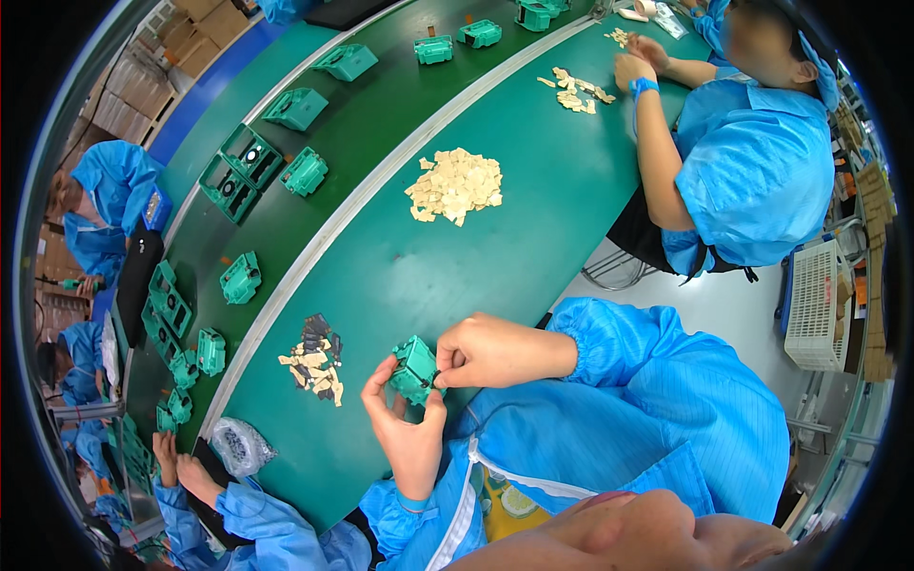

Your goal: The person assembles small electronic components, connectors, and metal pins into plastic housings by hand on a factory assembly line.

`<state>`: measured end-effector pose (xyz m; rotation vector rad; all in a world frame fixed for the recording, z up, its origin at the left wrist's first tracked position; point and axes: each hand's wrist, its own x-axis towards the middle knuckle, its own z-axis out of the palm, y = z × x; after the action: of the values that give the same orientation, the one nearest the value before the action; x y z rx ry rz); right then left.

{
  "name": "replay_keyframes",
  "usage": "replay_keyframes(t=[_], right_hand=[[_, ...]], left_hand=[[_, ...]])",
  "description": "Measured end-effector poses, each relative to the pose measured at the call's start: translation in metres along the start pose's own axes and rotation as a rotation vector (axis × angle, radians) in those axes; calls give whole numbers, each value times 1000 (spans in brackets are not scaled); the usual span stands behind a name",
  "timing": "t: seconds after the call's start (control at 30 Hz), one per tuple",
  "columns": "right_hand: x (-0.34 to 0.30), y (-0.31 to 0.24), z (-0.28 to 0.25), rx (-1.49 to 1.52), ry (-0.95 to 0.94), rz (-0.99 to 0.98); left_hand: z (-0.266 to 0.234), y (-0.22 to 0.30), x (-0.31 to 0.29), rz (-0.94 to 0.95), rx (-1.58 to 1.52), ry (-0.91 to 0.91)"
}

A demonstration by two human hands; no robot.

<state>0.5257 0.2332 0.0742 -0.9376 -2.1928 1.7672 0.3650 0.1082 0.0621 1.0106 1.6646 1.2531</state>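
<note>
A green plastic housing point(413, 366) is held up over the near edge of the green work table point(409, 271). My left hand point(407, 433) grips it from below and the left, thumb and fingers around its sides. My right hand point(495, 352) is closed in a pinch at the housing's right side. A small dark bit shows at those fingertips, too small to name. Left of my hands lies a small pile of cream and black flat pieces point(314, 360). Farther off sits a larger heap of cream pieces point(455, 186).
Beyond a metal rail point(314, 249), a belt point(371, 105) carries several green housings point(305, 171). A co-worker in blue point(752, 162) sits at the right, hands near more cream pieces point(578, 92). Another person's hands point(186, 468) are at the lower left beside a clear plastic bag point(242, 445).
</note>
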Motion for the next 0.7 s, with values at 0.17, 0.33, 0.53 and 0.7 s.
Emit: replay_keyframes(t=[0.17,0.33,0.53,0.7], right_hand=[[0,10,4,32,42,-44],[-3,8,1,43,44,-26],[-3,7,-1,98,55,-16],[1,12,-3,140,23,-62]], left_hand=[[2,1,-1,18,-2,2],[2,0,-2,20,-9,-3],[4,3,-1,28,-1,8],[2,0,-1,31,-45,-6]])
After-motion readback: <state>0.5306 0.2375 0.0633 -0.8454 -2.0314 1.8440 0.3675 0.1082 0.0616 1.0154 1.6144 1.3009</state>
